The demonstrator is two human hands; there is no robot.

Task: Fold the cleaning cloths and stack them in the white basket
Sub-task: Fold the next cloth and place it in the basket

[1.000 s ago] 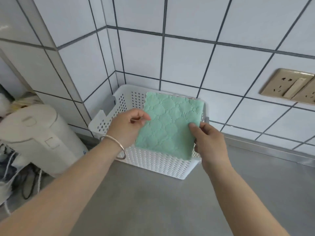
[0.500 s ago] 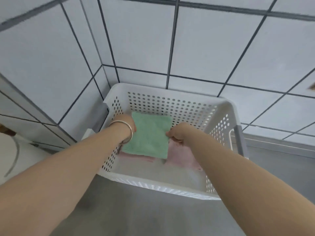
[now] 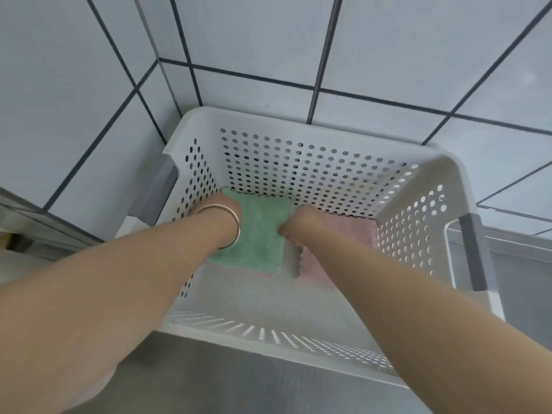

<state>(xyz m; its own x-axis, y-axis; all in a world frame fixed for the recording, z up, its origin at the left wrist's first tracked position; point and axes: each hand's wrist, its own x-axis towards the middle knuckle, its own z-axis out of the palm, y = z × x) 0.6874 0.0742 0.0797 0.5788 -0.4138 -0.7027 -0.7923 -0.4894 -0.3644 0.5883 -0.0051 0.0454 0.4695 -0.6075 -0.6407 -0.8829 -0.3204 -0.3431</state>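
Observation:
A folded green cloth [image 3: 260, 234] lies low in the white basket [image 3: 313, 130], on its left side, on top of a pink cloth [image 3: 352, 234]. The pink cloth spreads across the basket floor to the right. My left hand [image 3: 222, 204], with a metal bangle on the wrist, holds the green cloth's left edge; its fingers are mostly hidden behind the wrist. My right hand [image 3: 298, 224] pinches the cloth's right edge with curled fingers. Both forearms reach down over the basket's near rim.
The perforated basket stands in a corner of white tiled walls [image 3: 388, 55] on a grey steel counter [image 3: 239, 383]. It has grey handles on the left [image 3: 155, 192] and right [image 3: 475, 249]. A pale appliance edge shows at far left.
The green cloth went from above the basket down inside it and now lies flat on the pink cloth. Both hands followed it down, and the view moved closer over the basket.

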